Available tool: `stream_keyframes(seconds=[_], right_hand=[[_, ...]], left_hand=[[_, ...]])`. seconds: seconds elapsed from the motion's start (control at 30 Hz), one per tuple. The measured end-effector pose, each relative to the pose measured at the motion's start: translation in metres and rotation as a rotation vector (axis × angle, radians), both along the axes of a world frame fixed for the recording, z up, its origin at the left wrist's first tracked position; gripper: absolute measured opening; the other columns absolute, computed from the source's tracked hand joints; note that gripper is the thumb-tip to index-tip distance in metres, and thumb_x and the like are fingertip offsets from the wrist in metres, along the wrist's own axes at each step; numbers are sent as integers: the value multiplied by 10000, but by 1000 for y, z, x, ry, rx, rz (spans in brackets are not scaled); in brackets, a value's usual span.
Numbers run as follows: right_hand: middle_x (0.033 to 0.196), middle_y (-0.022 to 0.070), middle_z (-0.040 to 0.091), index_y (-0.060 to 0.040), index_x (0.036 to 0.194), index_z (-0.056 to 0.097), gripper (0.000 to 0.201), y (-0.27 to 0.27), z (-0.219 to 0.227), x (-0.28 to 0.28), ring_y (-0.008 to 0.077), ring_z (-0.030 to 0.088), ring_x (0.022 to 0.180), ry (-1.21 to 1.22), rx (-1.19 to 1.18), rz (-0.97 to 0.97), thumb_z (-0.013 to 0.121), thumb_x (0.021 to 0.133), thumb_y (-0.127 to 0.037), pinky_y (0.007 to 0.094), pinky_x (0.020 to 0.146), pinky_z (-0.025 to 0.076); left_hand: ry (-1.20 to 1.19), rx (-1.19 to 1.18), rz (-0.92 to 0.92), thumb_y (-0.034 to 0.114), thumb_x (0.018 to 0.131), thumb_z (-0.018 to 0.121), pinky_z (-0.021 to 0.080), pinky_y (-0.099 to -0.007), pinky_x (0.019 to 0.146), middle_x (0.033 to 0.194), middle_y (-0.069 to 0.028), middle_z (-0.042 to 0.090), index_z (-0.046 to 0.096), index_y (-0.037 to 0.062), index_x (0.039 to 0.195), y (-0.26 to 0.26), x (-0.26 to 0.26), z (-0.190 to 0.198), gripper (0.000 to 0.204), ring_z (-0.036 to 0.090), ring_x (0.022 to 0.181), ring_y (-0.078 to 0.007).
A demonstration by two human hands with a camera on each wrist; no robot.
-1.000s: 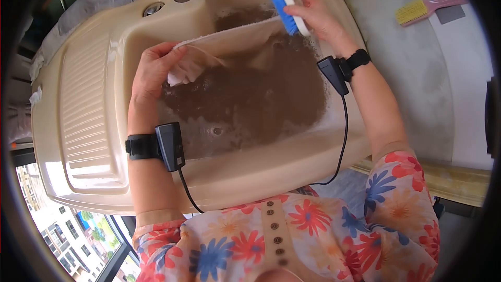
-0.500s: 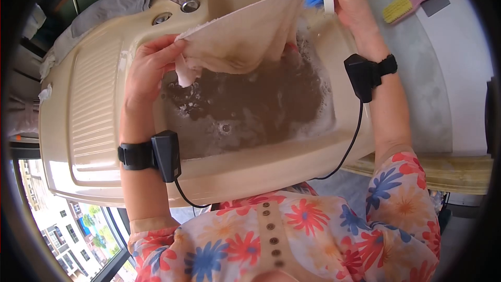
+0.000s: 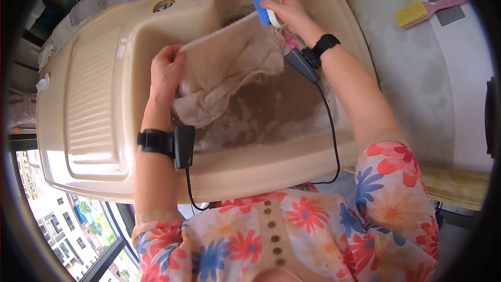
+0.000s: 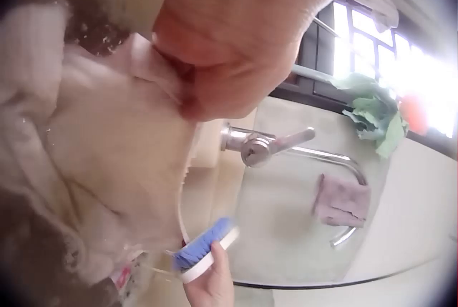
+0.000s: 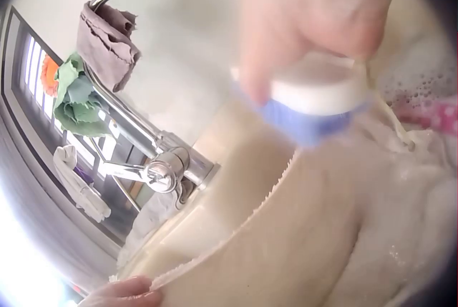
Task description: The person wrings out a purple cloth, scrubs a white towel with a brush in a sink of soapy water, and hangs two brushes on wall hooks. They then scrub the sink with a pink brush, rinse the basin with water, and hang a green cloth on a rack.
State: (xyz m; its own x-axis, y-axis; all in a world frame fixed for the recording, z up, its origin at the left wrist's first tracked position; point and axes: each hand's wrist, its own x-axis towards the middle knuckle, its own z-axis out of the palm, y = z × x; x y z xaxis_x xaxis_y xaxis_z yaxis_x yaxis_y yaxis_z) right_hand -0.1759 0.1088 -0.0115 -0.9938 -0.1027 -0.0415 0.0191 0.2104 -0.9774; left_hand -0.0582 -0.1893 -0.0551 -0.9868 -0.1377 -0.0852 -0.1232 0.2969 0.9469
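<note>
A wet, off-white cloth with a fuzzy, fine-toothed edge (image 3: 224, 57) hangs from the left hand (image 3: 167, 70), whose thumb and fingers pinch its upper corner. From that pinch the edge runs nearly straight toward the right hand (image 3: 291, 13), while the rest sags below in soft, rumpled folds with brownish smudges.

The right hand's thumb and fingers clamp an oblong brush with a smooth white back and dense blue bristles (image 3: 267, 0); the bristles face the left hand, beside the cloth's far end. Whether those fingers also hold the cloth cannot be told.

Below both grips, a glossy beige sink basin (image 3: 250, 169) holds murky brown water (image 3: 271, 117) with pale foam, which the cloth's lower folds meet. A pink patterned item (image 3: 290, 40), partly hidden, lies just under the right wrist.
</note>
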Motion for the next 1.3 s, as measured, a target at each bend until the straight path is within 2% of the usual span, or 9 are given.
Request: stream_keyframes(seconds=[0.2, 0.33, 0.5, 0.53, 0.7, 0.83, 0.97, 1.13, 1.3], right_hand=[[1047, 143, 610, -7, 1229, 463, 713, -13, -20, 22, 235, 613, 885, 170, 578, 122, 732, 653, -328, 321, 776, 478], [1022, 219, 599, -54, 1288, 406, 711, -60, -24, 89, 325, 599, 930, 76, 672, 241, 641, 715, -403, 376, 819, 459], [1001, 218, 595, -151, 1303, 397, 555, -81, -66, 132, 350, 581, 939, 10, 806, 490, 492, 792, -345, 444, 806, 451], [1008, 213, 595, -184, 1307, 394, 540, -70, -72, 119, 345, 585, 929, 67, 1004, 577, 493, 795, -328, 434, 813, 453], [979, 127, 628, -189, 1253, 484, 472, -4, -57, 53, 303, 606, 885, 161, 1385, 490, 501, 791, -288, 408, 784, 475], [951, 121, 635, -161, 1252, 493, 481, 2, -15, 41, 291, 611, 859, -21, 1071, 340, 519, 794, -307, 382, 754, 479], [941, 175, 624, -195, 1309, 433, 528, -73, -43, 103, 324, 603, 848, -106, 303, 332, 522, 813, -352, 404, 762, 473], [1014, 176, 606, -223, 1339, 366, 530, -58, -56, 110, 355, 591, 923, 110, 1303, 641, 475, 826, -302, 427, 806, 463], [1059, 186, 595, -178, 1190, 516, 392, 21, -31, 48, 324, 594, 947, -143, 1444, 326, 446, 810, -248, 422, 827, 463]], left_hand=[[-278, -355, 39, 411, 628, 733, 404, -363, 918, 1183, -278, 507, 385, -110, 1237, -2, 11, -49, 874, 504, 1117, -341], [-362, -462, -126, 288, 708, 712, 447, -327, 856, 1083, -187, 577, 493, -80, 1152, 29, 19, -48, 616, 545, 1032, -258], [-598, 688, -34, 150, 776, 618, 494, -394, 639, 873, -129, 589, 554, -64, 1006, 21, 11, -70, 321, 597, 722, -236], [-516, 632, 55, 105, 793, 578, 499, -426, 643, 865, -130, 576, 535, -55, 1005, 45, 36, 12, 270, 600, 763, -266], [-601, 630, 26, 103, 810, 567, 510, -433, 686, 970, -160, 556, 468, -52, 1105, 35, 12, -23, 347, 584, 878, -291], [-676, 727, 36, 135, 851, 534, 505, -457, 706, 1013, -178, 549, 453, -43, 1133, 36, 11, -11, 344, 571, 928, -307], [-704, 730, 94, 151, 869, 505, 508, -450, 691, 1001, -186, 560, 479, -58, 1092, 36, 7, -21, 306, 588, 887, -312], [-563, 840, -11, 148, 863, 509, 501, -456, 694, 979, -175, 573, 513, -57, 1005, 28, 15, 1, 249, 595, 869, -293], [-576, 753, 99, 148, 859, 520, 505, -446, 681, 956, -157, 576, 502, -58, 1010, 27, 18, 11, 256, 595, 826, -281]])
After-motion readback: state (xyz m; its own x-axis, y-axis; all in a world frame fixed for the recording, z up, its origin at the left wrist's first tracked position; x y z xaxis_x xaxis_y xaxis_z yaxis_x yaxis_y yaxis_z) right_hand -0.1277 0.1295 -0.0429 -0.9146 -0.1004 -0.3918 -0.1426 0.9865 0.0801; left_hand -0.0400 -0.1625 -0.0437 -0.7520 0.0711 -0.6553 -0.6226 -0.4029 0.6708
